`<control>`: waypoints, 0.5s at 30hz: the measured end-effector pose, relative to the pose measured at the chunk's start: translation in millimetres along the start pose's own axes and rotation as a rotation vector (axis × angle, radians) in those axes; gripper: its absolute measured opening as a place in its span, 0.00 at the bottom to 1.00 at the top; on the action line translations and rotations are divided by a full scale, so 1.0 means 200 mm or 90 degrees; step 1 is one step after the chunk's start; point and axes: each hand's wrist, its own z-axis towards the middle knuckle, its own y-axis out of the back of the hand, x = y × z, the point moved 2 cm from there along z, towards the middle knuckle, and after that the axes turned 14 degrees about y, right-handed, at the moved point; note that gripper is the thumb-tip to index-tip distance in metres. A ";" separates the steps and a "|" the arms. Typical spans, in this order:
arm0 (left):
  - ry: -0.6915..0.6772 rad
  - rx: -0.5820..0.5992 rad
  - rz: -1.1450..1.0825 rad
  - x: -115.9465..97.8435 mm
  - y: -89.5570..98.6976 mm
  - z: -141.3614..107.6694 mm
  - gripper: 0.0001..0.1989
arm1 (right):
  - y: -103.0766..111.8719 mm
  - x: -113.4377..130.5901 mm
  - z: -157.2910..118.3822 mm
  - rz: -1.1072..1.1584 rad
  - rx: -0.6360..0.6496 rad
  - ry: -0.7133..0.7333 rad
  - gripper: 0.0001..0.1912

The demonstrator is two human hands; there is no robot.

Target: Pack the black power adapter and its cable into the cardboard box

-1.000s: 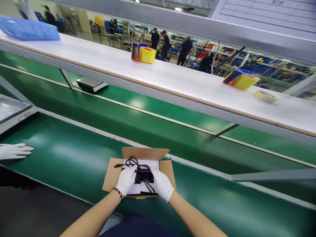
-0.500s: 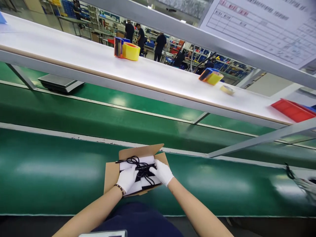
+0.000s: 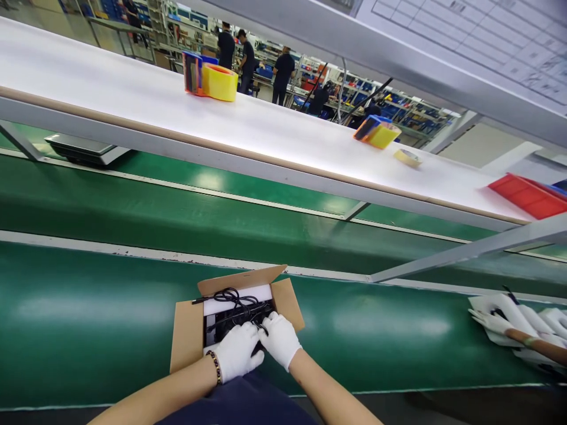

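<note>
An open cardboard box (image 3: 188, 336) sits in front of me with its flaps spread. White foam (image 3: 259, 293) lines the inside, and a dark device lies partly visible there. A bundled black cable (image 3: 228, 296) rests across the top, its loops and one end reaching over the far left rim. My left hand (image 3: 239, 351), white-gloved, has its fingers curled on the cable at the near side of the box. Close beside it, my right hand (image 3: 280, 339), also gloved, pinches the cable near the right flap. The fingertips partly cover what they grip.
A green work surface (image 3: 376, 336) runs beneath the box. Above stands a white shelf (image 3: 283, 130) with yellow tape rolls (image 3: 220, 81) and a red bin (image 3: 529, 195). A scale (image 3: 84, 149) is behind at left. At right, a co-worker's gloved hand (image 3: 491, 321) touches white foam pieces (image 3: 525, 313).
Both my hands have moved toward the near side of the box and closer together, carrying part of the cable along. At right, a co-worker's hand and white foam now show clearly.
</note>
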 end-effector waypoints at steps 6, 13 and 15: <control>-0.007 0.039 0.024 0.02 0.02 0.04 0.24 | -0.06 0.02 -0.01 0.020 -0.002 -0.058 0.16; 0.012 0.057 0.049 -0.03 0.04 0.07 0.18 | -0.08 0.04 0.02 0.024 -0.010 -0.118 0.16; 0.009 0.060 0.043 -0.04 0.04 0.07 0.16 | -0.09 0.05 0.02 0.023 -0.010 -0.126 0.16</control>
